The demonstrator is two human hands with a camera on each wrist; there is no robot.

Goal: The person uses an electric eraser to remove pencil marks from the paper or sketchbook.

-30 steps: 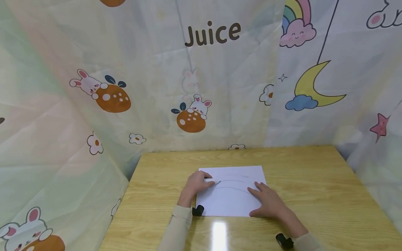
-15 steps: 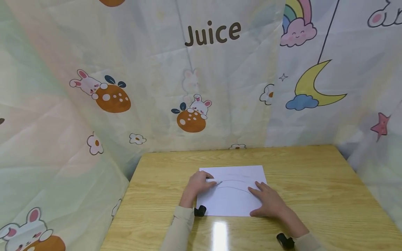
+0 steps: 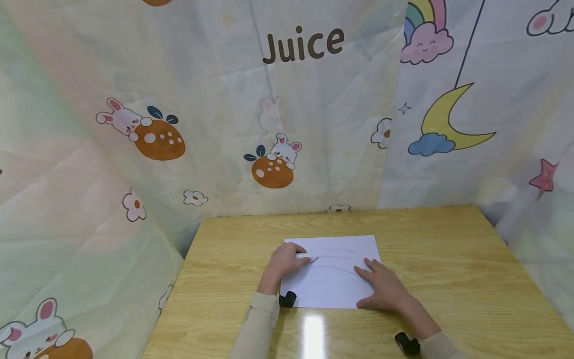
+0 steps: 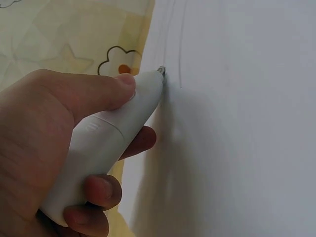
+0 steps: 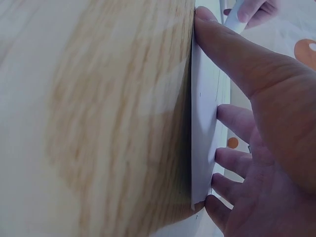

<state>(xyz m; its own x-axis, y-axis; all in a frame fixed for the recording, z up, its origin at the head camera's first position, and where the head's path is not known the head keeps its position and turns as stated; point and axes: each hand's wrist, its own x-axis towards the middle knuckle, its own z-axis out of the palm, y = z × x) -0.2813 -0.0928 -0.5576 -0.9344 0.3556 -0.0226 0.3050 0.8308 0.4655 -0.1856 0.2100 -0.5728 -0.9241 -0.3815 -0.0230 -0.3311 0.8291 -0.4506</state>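
A white sheet of paper (image 3: 329, 291) lies on the wooden table, with several thin grey curved lines across its upper half. At its left side my left hand (image 3: 284, 260) grips a thick white pen (image 4: 101, 140), thumb on top and fingers curled beneath. The pen's small metal tip is at the paper beside the drawn lines in the left wrist view; whether it touches is hard to tell. My right hand (image 3: 386, 286) rests on the sheet's right side with fingers spread, thumb at the near edge in the right wrist view.
The wooden table (image 3: 448, 259) extends around the sheet. Patterned fabric (image 3: 215, 124) with rabbits and fruit hangs behind and to the sides. A black device (image 3: 288, 299) sits at the left wrist, and another black device (image 3: 407, 344) at the right wrist.
My left hand and the pen have shifted slightly to the right over the sheet. My right hand stays in place on the paper.
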